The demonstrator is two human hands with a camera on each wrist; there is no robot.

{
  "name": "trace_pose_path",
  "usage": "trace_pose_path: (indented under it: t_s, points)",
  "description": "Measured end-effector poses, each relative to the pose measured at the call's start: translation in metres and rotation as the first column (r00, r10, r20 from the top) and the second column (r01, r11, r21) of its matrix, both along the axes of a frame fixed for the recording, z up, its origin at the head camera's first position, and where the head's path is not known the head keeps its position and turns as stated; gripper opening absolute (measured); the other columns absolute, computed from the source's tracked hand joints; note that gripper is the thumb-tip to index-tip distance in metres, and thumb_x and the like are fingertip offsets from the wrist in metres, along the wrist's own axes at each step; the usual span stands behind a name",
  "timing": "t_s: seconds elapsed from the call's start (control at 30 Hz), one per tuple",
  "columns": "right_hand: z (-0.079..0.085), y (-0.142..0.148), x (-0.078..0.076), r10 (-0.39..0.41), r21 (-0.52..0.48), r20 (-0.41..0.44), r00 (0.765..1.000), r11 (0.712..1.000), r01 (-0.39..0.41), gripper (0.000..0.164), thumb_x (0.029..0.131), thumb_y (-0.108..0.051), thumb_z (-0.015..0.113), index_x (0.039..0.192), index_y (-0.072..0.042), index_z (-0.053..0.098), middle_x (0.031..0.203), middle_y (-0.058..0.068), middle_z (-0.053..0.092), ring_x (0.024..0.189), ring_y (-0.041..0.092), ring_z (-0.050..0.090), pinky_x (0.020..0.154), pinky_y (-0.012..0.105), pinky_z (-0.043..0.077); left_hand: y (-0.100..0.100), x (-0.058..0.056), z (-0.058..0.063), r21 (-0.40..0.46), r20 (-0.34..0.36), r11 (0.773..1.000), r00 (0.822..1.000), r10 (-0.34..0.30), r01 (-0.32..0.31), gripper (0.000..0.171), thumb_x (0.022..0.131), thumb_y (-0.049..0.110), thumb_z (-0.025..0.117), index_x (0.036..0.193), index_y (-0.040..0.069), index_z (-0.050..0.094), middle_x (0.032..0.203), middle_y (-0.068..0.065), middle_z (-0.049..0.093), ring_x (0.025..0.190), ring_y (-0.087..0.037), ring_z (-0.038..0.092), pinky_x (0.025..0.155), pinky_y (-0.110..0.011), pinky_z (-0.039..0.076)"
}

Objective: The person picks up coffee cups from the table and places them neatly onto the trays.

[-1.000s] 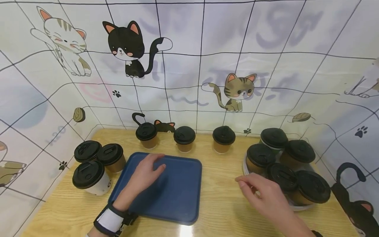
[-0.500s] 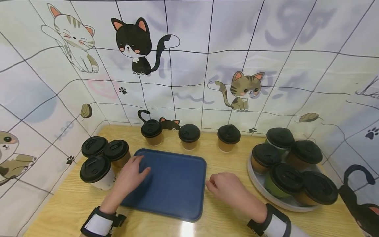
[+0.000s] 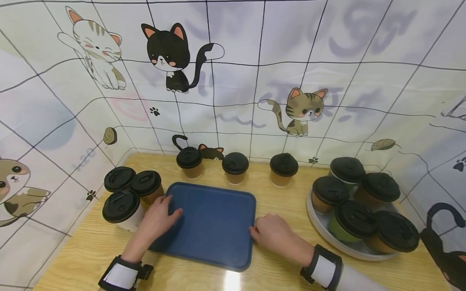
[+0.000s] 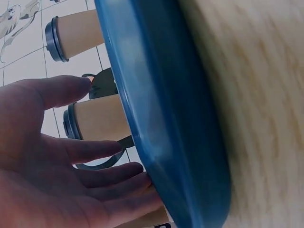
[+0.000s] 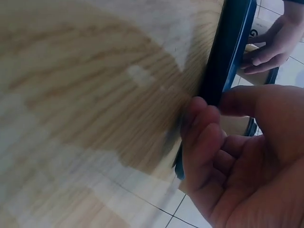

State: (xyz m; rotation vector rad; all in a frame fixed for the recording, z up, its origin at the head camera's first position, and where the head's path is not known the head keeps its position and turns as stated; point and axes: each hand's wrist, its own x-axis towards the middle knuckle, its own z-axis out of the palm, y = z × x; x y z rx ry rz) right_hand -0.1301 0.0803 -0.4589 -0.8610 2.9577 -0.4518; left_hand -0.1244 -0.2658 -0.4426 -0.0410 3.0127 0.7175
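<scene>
One blue tray, probably light and stiff — left hand loosely extended, right hand pinching it — best held by opposite sides.

In the head view, your left grip lies toward eight o'clock, fingers loosely extended toward one, thumb spread apart. Your right grip is near five o'clock, fingers curled, thumb opposed; its forearm slants in from four.

Tray is showing dark blue; lids are showing black; backdrop is displaying black grid lines on white.
</scene>
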Motion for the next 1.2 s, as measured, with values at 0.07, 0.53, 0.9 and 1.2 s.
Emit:
trace_pose_path:
  t_s: [0.07,0.53,0.9,1.2]
  points:
    - [-0.002,0.003,0.0,-0.009,-0.01,0.002,1.0,1.0,0.009,0.048,0.095,-0.018,0.07,0.053,-0.017,0.046,0.047,-0.009,0.036,0.042,0.007,0.037,0.042,0.026,0.03,0.0,-0.001,0.0,0.004,0.012,1.0,1.0,-0.001,0.001,0.066,0.101,0.029,0.065,0.144,-0.016,0.046,0.146,-0.039,0.044,0.131,-0.055,0.048,0.105,-0.065,0.041]
    - [-0.001,0.058,0.003,-0.202,0.037,0.093,0.975,0.979,0.199,0.047,0.095,-0.014,0.07,0.056,-0.018,0.045,0.051,-0.008,0.039,0.045,0.009,0.037,0.046,0.027,0.03,0.01,-0.012,0.002,0.085,0.046,0.992,0.994,-0.099,0.095,0.057,0.099,0.021,0.068,0.14,-0.016,0.052,0.128,-0.032,0.063,0.112,-0.043,0.067,0.09,-0.054,0.056]
    - [-0.002,0.082,0.008,-0.229,0.035,0.058,0.972,0.973,0.227,0.039,0.097,-0.009,0.068,0.065,-0.016,0.046,0.056,-0.004,0.042,0.049,0.012,0.04,0.048,0.029,0.034,0.018,-0.023,-0.01,0.306,0.127,0.945,0.979,-0.162,0.116,0.041,0.097,0.006,0.064,0.134,-0.011,0.058,0.089,-0.008,0.069,0.068,-0.016,0.067,0.061,-0.032,0.054]
    - [0.015,0.076,0.008,-0.285,0.02,-0.042,0.958,0.958,0.286,0.039,0.099,-0.018,0.068,0.065,-0.014,0.049,0.058,-0.001,0.042,0.049,0.014,0.041,0.047,0.032,0.037,0.013,-0.034,-0.019,0.443,0.183,0.89,0.961,-0.206,0.107,0.034,0.095,-0.002,0.057,0.127,-0.01,0.058,0.085,-0.009,0.063,0.064,-0.021,0.067,0.06,-0.035,0.056]
